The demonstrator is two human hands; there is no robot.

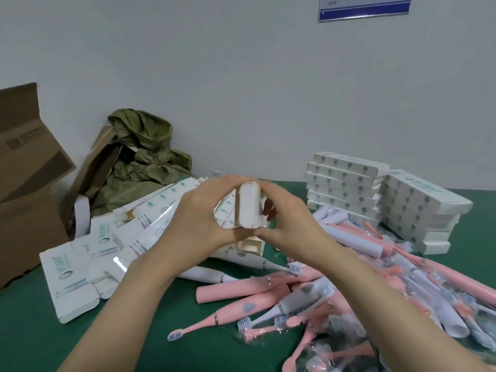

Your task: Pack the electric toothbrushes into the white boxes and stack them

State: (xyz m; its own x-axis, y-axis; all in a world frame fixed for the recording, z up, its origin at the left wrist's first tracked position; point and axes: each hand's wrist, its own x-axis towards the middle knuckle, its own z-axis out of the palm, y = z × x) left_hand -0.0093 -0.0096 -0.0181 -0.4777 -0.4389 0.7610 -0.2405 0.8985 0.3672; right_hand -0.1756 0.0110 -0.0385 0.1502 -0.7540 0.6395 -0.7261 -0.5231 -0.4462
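Observation:
I hold a white box (250, 205) end-on above the table, its closed end flap facing me. My left hand (200, 213) grips its left side and my right hand (288, 218) grips its right side, fingers curled over the top and thumbs under. What is inside the box is hidden. A heap of pink and white electric toothbrushes (335, 299) lies below and to the right. Flat, unfolded white boxes (88, 264) are spread at the left. Two stacks of packed white boxes (346, 183) stand at the back right.
The green table (32, 331) runs to a grey wall. An open brown carton (24, 183) stands at the far left, with crumpled olive wrapping (145, 157) behind the flat boxes. Loose plastic sleeves lie among the toothbrushes at the lower right.

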